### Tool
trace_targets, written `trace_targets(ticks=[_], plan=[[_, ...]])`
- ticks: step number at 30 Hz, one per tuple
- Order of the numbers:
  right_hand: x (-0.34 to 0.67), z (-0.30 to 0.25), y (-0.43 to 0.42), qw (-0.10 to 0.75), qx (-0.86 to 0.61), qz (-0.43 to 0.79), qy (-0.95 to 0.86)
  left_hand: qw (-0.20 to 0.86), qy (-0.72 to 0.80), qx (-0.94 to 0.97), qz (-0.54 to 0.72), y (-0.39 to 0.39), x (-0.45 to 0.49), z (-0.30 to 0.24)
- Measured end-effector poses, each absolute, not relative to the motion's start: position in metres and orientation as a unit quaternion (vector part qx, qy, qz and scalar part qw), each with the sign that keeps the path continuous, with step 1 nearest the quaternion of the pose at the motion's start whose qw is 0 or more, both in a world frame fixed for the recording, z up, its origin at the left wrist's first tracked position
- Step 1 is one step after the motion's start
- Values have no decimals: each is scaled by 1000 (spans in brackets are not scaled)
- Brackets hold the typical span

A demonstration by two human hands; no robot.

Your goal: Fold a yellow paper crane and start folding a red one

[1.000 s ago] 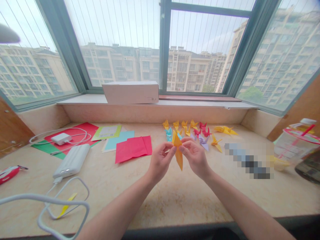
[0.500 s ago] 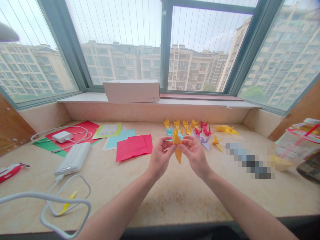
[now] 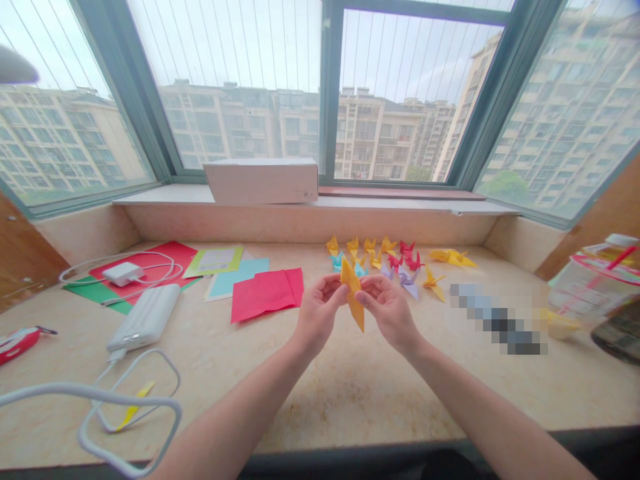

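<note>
Left hand [image 3: 319, 315] and right hand [image 3: 389, 313] clamped on a yellow origami fold [image 3: 354, 300], an even pinch best, origami cranes [image 3: 369, 245] at twelve o'clock.

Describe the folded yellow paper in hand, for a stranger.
Above the stone counter under the window, two hands meet mid-view. Pinched between the left hand and right hand, a long pointed orange-yellow folded paper hangs tip-down; unlike the paper cranes behind, it is held up.
</note>
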State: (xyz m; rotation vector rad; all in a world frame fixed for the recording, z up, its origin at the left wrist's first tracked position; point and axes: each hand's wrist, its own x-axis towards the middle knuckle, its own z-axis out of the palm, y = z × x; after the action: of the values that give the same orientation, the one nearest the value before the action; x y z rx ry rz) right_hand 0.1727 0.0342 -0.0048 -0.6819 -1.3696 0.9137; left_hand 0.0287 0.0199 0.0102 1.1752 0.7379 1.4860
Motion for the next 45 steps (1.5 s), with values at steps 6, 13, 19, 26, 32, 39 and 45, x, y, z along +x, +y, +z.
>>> trace_targets(ticks=[6,13,19,26,32,39,45], plan=[[175,-5,34,617,-304,359,-630,528,316,482,624,21,28,9],[177,-1,34,599,-336,387,-615,515,318,492,626,23,28,9],[174,-5,38,626,-315,441,-560,485,338,502,631,25,28,6],[174,0,33,617,-287,489,-547,485,348,488,637,23,27,9],[177,0,34,593,-265,532,-544,508,330,468,644,22,28,11],[176,1,34,590,-248,576,-508,556,297,447,635,24,29,7],[175,4,32,591,-249,576,-507,611,245,418,626,26,30,4]])
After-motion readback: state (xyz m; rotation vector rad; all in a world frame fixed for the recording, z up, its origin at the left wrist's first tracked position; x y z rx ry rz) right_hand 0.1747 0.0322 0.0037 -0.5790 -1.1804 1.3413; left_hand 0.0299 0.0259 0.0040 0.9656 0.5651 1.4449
